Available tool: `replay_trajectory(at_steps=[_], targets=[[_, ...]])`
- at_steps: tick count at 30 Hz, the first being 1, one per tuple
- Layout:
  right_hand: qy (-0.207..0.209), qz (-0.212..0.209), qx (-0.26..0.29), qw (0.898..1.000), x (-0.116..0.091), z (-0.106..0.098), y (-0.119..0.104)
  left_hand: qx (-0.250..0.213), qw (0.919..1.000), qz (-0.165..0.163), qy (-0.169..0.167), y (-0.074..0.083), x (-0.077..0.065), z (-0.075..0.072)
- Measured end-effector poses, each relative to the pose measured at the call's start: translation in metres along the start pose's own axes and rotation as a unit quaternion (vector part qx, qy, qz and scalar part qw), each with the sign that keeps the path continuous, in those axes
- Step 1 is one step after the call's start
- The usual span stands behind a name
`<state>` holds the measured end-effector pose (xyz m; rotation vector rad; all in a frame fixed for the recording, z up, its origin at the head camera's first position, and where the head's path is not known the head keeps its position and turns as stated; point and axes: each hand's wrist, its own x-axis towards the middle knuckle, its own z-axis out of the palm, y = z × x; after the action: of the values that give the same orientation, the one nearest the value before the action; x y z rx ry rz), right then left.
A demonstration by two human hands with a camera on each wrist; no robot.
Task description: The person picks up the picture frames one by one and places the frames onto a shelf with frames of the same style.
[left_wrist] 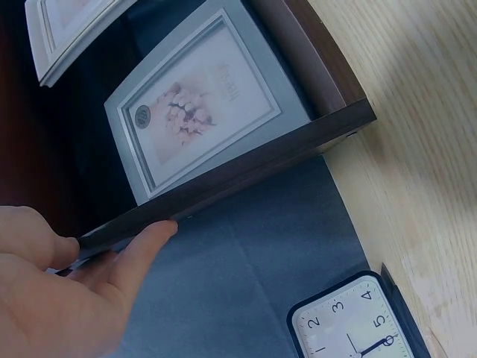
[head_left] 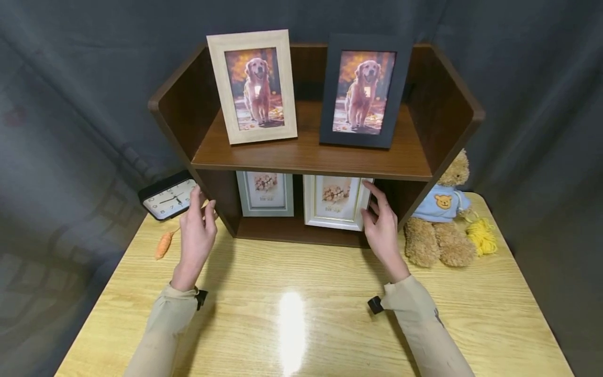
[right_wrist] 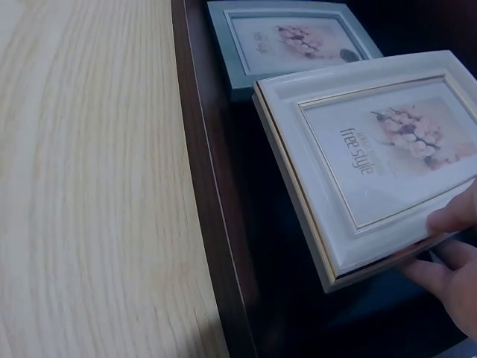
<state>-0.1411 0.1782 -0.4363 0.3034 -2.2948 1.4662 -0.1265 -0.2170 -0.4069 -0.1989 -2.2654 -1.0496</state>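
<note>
My right hand (head_left: 382, 230) pinches the right edge of a white photo frame (head_left: 311, 220) with a thin gold line. The thumb lies on its front and the other fingers go behind. In the right wrist view the white frame (right_wrist: 320, 224) leans back inside the lower shelf, beside a grey-green photo frame (right_wrist: 238, 60). My left hand (head_left: 198, 233) is at the front edge of the shelf unit's left side panel (head_left: 219, 209). Seen from the left wrist, thumb and fingers lie on either side of that panel (left_wrist: 246, 168); the fingertips behind it are partly hidden.
On the upper board stand a light wood frame (head_left: 218, 78) and a black frame (head_left: 332, 89) with dog pictures. An alarm clock (head_left: 169, 196) and an orange carrot-like charm (head_left: 163, 245) lie left. A teddy bear (head_left: 435, 204) and yellow yarn (head_left: 481, 236) sit right.
</note>
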Motion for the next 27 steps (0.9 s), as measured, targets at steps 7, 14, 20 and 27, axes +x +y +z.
replay_trajectory(at_steps=[7,14,20,27], targets=[[0.003,0.01,-0.011,1.0,0.009,0.002,0.005,-0.01,1.0,-0.001,0.001,0.0,0.0,0.001],[0.003,0.03,-0.009,0.999,0.015,0.006,0.013,-0.012,0.9999,-0.002,-0.003,0.0,0.0,0.002],[-0.001,0.043,-0.009,0.999,0.02,0.009,0.021,-0.007,1.0,-0.001,-0.002,0.0,0.0,0.001],[-0.003,0.053,-0.006,0.999,0.023,0.011,0.025,-0.001,1.0,0.005,0.002,0.0,0.001,0.001]])
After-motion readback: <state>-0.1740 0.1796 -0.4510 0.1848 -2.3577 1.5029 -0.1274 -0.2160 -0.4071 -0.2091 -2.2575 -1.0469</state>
